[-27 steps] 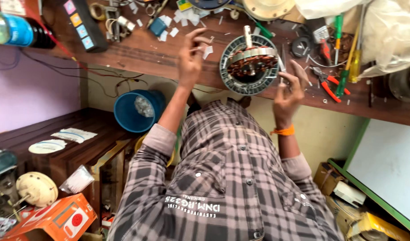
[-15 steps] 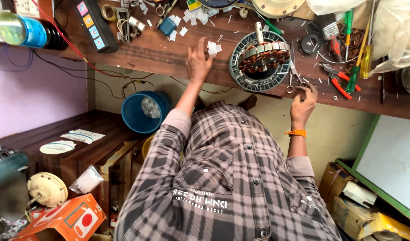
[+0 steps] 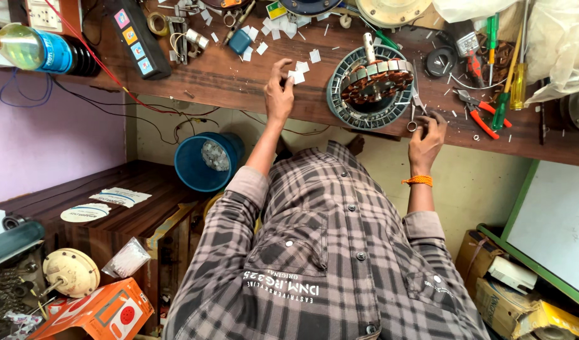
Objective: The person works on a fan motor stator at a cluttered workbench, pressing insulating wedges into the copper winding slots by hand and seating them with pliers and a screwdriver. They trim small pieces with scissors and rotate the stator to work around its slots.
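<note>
left hand [image 3: 278, 94]: on table [image 3: 226, 79], fingertips on a white paper scrap [image 3: 296, 77], nothing gripped | right hand [image 3: 426, 133]: fingers curled at scissors' handles [image 3: 414, 121]; whether it grips them, cannot tell | stator [image 3: 371, 88]: on table between the hands, copper coils up | pliers [image 3: 477, 113]: right of right hand

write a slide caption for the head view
At a cluttered wooden workbench, left hand touches small white paper pieces while right hand grips scissors beside a copper-wound round motor stator.
</note>
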